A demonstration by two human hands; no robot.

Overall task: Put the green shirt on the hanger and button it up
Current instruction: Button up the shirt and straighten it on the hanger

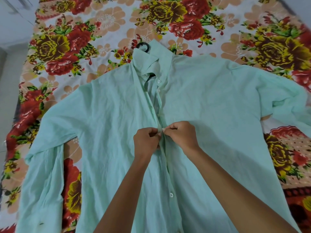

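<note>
The green shirt [117, 115] lies front-up across the bed [67, 47], its sleeves spread toward nine and three o'clock. At twelve o'clock the black hanger [143, 46] hook pokes out above the collar. Mid-shirt, the left hand [146, 142] pinches the left front edge, and the right hand [180, 137], touching it, pinches a white button [162, 129] on the placket.

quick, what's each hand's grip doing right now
Left hand: pinching the green shirt at its front edge.
Right hand: pinching the opposite front edge, at a button.
</note>
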